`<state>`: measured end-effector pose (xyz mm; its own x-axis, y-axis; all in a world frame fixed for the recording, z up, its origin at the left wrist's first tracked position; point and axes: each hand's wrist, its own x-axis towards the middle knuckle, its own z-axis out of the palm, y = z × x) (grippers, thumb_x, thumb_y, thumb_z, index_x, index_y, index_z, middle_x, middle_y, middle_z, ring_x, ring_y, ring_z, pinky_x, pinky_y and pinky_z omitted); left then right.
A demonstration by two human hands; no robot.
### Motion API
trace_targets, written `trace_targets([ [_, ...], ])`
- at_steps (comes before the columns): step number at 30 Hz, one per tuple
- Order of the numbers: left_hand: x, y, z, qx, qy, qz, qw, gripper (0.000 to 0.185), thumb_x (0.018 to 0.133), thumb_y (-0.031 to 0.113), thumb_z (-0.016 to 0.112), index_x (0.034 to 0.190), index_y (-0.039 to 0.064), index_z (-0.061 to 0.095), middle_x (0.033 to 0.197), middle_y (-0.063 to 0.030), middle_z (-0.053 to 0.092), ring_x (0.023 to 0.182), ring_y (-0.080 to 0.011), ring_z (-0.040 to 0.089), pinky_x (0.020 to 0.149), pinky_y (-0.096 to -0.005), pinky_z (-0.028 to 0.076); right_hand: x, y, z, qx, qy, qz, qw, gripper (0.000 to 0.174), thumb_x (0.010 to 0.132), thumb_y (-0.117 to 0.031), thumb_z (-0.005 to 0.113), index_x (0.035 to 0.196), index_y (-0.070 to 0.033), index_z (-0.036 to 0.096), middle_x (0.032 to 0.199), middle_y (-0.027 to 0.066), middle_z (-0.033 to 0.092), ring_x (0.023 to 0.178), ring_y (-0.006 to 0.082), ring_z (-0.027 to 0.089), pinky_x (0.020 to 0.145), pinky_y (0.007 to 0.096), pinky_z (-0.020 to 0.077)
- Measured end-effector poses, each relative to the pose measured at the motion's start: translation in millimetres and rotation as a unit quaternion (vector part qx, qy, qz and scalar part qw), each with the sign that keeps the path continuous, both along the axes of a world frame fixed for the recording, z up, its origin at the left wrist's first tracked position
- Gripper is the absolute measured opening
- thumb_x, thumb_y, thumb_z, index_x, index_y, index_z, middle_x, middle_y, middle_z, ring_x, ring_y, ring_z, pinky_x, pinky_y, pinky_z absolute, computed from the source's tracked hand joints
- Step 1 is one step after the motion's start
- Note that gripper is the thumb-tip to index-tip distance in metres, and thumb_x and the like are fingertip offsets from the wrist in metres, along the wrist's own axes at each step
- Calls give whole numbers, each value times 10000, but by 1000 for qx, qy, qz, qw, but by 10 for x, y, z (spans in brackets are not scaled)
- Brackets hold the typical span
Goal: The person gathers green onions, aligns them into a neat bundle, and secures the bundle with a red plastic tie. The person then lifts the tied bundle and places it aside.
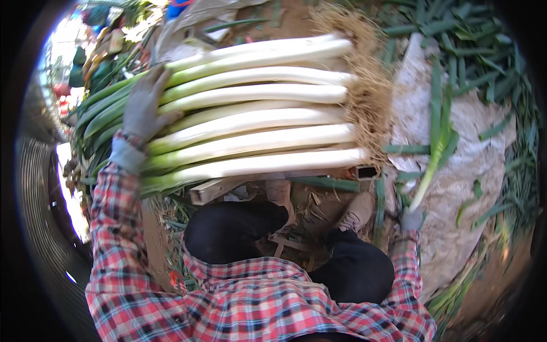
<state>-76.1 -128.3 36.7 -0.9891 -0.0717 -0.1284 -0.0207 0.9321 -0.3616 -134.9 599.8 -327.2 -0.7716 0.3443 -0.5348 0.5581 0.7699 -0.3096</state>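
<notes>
A row of large leeks lies side by side in front of me, white shanks and roots to the right, green leaves to the left. My left hand, in a grey glove, rests with fingers spread on the green part of the leeks. Low on the right, my right hand, also gloved, is at the pale lower end of a thin leek, whose leaves point away from me. The fingers of that hand are small and partly hidden. Brown roots form a shaggy band along the leeks' right ends.
Under the leeks stands a metal frame with a square tube. A dirty whitish sheet covers ground at right, with a heap of cut green leaves behind it. My shoes are below the frame. A corrugated surface curves at far left.
</notes>
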Motion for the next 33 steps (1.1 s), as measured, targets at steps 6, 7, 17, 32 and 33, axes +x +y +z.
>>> trace_targets([
  [6,173,62,-114,15,15,41,999,980,715,445,854,1535,116,431,1555,-164,453,1412,-378,444,1191,-488,350,-283,24,1287,-145,66,-124,979,387,935,-251,722,1174,19,582,930,80,604,716,153,568,603,314,462],
  [7,139,65,-94,19,14,48,999,985,708,423,862,1537,115,428,1563,-159,444,1420,-380,434,1196,-489,344,-342,104,1595,-135,106,-99,980,384,937,-243,722,1183,16,582,931,69,601,720,143,556,605,307,459],
  [17,-57,165,-119,36,31,42,998,918,780,559,799,1504,108,462,1509,-188,501,1386,-380,477,1177,-478,364,-989,-1763,4211,-252,386,221,860,472,903,-50,699,1341,59,563,881,64,657,623,92,563,541,238,473],
  [32,-234,326,-177,36,30,36,998,928,751,553,815,1495,106,488,1478,-197,525,1374,-363,493,1158,-479,393,-538,-4540,3121,-353,428,595,581,428,817,-277,791,1193,-134,647,846,94,637,764,322,654,632,450,518],
  [33,-227,301,-214,24,42,21,999,804,817,480,763,1479,104,505,1470,-200,534,1359,-357,513,1140,-482,414,-603,-4496,3086,-332,434,597,587,436,824,-292,788,1203,-131,644,846,99,636,753,323,655,622,443,517],
])
